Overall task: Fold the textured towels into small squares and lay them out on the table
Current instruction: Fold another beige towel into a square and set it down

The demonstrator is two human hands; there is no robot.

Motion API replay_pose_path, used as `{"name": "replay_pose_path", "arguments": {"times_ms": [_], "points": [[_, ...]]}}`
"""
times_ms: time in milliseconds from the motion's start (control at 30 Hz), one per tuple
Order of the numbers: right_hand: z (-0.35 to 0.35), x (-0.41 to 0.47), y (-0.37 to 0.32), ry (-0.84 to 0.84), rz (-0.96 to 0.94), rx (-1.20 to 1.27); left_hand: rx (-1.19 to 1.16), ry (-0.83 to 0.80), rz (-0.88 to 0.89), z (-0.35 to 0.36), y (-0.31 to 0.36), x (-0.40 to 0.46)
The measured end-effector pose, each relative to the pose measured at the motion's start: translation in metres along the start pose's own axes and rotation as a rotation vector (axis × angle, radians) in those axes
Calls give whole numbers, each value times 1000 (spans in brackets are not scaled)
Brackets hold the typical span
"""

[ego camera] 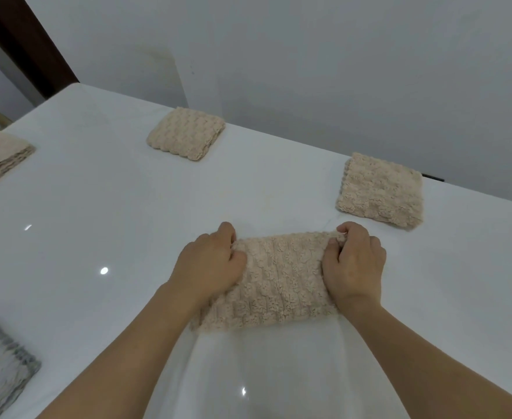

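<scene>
Looking down from the head camera, both hands work one beige towel (274,279) lying on the white table (97,207) near the person's edge. The left hand (211,263) has its fingers curled into the towel's left end, and the right hand (354,261) pinches the far right corner between thumb and fingers — both are clamped on the cloth, neither is free. The towel reads as a wide folded strip, not yet a small square, so at least one more fold seems due.

Two finished beige squares sit farther back: one (186,133) near the middle of the far edge, one (382,190) to the right, just beyond the right hand. A beige stack (0,155) lies at the left edge and a grey towel (2,364) at the near left, both cut off by the frame.

Risks from here — the thick pile could spring open if either grip loosens before the fold is pressed flat, leaving an uneven square. Uneven pulling might skew the edges. Sweeping the right end over could also brush the nearby right-hand square and knock it askew.
</scene>
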State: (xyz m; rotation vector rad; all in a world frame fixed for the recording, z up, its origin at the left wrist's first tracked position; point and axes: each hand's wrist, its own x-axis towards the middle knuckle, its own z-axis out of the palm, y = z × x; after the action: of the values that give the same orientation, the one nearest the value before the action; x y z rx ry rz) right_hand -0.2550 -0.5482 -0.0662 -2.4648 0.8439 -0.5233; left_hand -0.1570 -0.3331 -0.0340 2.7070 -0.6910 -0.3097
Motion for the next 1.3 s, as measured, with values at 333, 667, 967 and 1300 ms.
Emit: {"name": "replay_pose_path", "arguments": {"times_ms": [333,667,967,1300], "points": [[-3,2,2,-10,47,135,188,25,-14,0,-30,12],[-4,2,-2,-52,65,55,94,597,-7,10,-3,2],[4,5,4,-42,14,-115,225,11,370,51,1,-31],[4,5,0,-31,34,-90,225,3,279,39,-23,-35]]}}
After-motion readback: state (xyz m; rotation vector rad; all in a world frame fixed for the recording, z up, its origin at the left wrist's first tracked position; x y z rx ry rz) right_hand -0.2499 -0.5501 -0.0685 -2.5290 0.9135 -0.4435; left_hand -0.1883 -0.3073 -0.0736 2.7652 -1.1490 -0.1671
